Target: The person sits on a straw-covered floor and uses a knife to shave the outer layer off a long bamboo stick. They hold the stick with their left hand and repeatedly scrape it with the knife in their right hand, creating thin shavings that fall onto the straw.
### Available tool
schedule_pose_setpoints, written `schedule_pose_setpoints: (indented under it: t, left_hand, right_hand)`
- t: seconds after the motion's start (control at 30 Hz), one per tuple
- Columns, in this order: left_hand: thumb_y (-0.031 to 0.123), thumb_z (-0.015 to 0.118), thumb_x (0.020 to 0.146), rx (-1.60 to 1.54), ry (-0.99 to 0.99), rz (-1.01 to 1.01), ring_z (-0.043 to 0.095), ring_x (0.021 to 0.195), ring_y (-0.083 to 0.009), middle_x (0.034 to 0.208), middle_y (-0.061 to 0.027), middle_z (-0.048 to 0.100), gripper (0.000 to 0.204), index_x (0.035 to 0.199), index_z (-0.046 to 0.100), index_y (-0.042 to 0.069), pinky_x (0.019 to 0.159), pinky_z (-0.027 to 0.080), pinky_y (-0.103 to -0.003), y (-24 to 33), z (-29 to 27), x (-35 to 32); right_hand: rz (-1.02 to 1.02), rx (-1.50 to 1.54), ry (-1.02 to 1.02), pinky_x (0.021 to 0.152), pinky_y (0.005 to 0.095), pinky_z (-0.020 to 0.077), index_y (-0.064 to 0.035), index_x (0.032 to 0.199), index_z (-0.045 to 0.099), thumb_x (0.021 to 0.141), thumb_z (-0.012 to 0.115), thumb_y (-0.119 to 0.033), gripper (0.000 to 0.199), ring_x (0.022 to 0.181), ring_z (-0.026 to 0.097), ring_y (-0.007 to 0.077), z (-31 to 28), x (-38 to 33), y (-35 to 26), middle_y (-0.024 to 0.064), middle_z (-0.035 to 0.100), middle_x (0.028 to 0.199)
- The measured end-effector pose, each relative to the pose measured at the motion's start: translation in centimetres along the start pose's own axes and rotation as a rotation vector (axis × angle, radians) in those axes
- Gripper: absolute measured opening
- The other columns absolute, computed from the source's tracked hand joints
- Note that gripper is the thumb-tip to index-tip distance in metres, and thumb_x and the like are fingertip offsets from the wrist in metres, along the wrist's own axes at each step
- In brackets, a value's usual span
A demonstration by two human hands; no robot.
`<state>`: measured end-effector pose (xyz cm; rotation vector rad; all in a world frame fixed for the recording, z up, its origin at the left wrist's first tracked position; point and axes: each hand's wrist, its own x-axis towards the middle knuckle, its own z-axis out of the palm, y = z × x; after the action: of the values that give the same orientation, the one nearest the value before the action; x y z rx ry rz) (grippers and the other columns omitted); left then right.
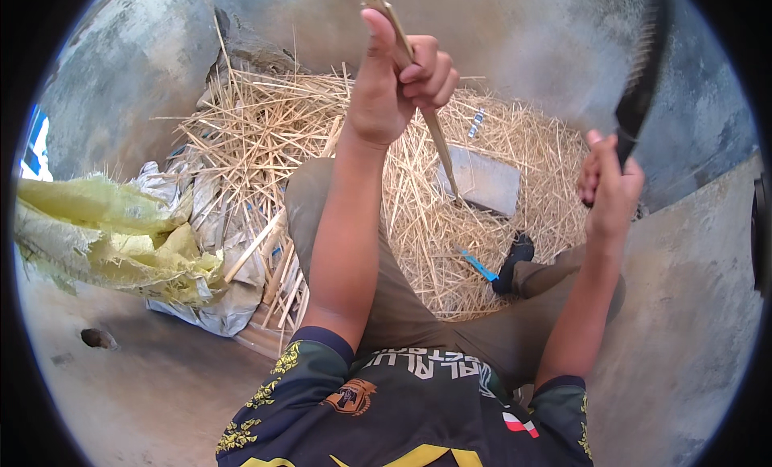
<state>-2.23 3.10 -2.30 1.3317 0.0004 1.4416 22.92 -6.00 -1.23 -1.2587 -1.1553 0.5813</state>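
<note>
Gripping a thin bamboo stick (426, 105), the left hand (398, 81) is seen raised above the lap, its fingers curled shut around the upper part of the stick and its thumb stretched upward along it. The stick is held tilted, its top end showing just above the thumb and its lower end resting on a flat grey stone block (481, 180) that lies on the pile of straw-coloured splints (322, 129). The right hand (609, 182) is closed around the handle of a dark, long-bladed knife (639, 81), which is lifted high and to the right of the stick, well apart from it; the blade is blurred, so its edge cannot be made out clearly. The splint pile is spread across the ground ahead of the seated person, whose olive-trousered legs (386, 258) are stretched into it, with a dark-socked foot (513, 262) seen near a small blue scrap (480, 266). A dark printed shirt (410, 411) with yellow trim fills the lower edge of the view. To the left of the pile, crumpled grey-white sacking (205, 250) is bunched up, and a torn yellow-green sack (104, 234) is laid over it nearer the left rim. Bare grey concrete (691, 322) is seen around the pile, on the floor and on the wall behind.
</note>
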Motion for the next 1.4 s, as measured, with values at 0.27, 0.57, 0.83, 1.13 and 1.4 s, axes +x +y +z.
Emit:
schedule_pose_setpoints:
  t: [0.27, 0.57, 0.83, 1.13, 1.4]
  left_hand:
    - [0.083, 0.028, 0.087, -0.024, 0.197, -0.02, 0.013, 0.044, -0.0098, 0.049, 0.0049, 0.018, 0.074, 0.057, 0.023, 0.015, 0.042, 0.01, -0.028, -0.6, 0.6, 0.2]
    - [0.084, 0.03, 0.085, 0.037, 0.291, 0.051, 0.014, 0.041, -0.0084, 0.048, 0.0065, 0.019, 0.074, 0.055, 0.024, 0.018, 0.038, 0.009, -0.026, 0.0, 0.6, 0.2]
    - [0.078, 0.034, 0.091, 0.017, 0.209, 0.214, 0.016, 0.041, -0.0083, 0.049, 0.0056, 0.022, 0.067, 0.06, 0.029, 0.019, 0.038, 0.013, -0.027, 4.3, 5.6, -1.2]
    - [0.067, 0.041, 0.096, -0.024, -0.062, 0.259, 0.019, 0.045, -0.0092, 0.054, 0.0053, 0.028, 0.056, 0.067, 0.036, 0.019, 0.048, 0.017, -0.029, 9.4, 8.7, -4.5]
    - [0.067, 0.04, 0.096, 0.005, 0.038, 0.323, 0.02, 0.045, -0.0087, 0.054, 0.0057, 0.026, 0.058, 0.067, 0.035, 0.018, 0.048, 0.017, -0.029, 10.3, 7.4, -4.4]
  right_hand:
    - [0.458, -0.739, -0.215, 0.074, 0.0523, 0.0484, 0.0115, 0.078, 0.063, 0.084, 0.061, -0.03, 0.042, 0.068, 0.063, 0.0453, 3.5, -14.9, 29.1, 0.0306, 0.063, 0.071]
    - [0.169, 0.007, 0.037, 0.048, 0.0242, 0.0277, -0.0081, 0.069, 0.052, 0.095, 0.064, -0.016, 0.029, 0.054, 0.037, 0.0015, -0.3, -5.9, 11.9, -0.0081, 0.044, 0.06]
    - [0.16, 0.025, 0.271, 0.045, 0.0231, 0.0258, -0.0097, 0.065, 0.047, 0.096, 0.063, -0.014, 0.034, 0.049, 0.035, 0.0016, -2.0, -9.6, 13.9, -0.008, 0.041, 0.056]
    - [0.46, 0.43, 0.239, 0.039, 0.0249, 0.0287, -0.0141, 0.066, 0.04, 0.092, 0.063, -0.018, 0.035, 0.039, 0.033, 0.0059, -1.5, -9.4, 11.7, -0.0049, 0.036, 0.052]
    - [0.628, 0.626, 0.292, 0.038, 0.0271, 0.0297, -0.0131, 0.069, 0.039, 0.091, 0.062, -0.018, 0.032, 0.039, 0.035, 0.0088, -2.4, -9.1, 12.2, -0.0025, 0.036, 0.052]
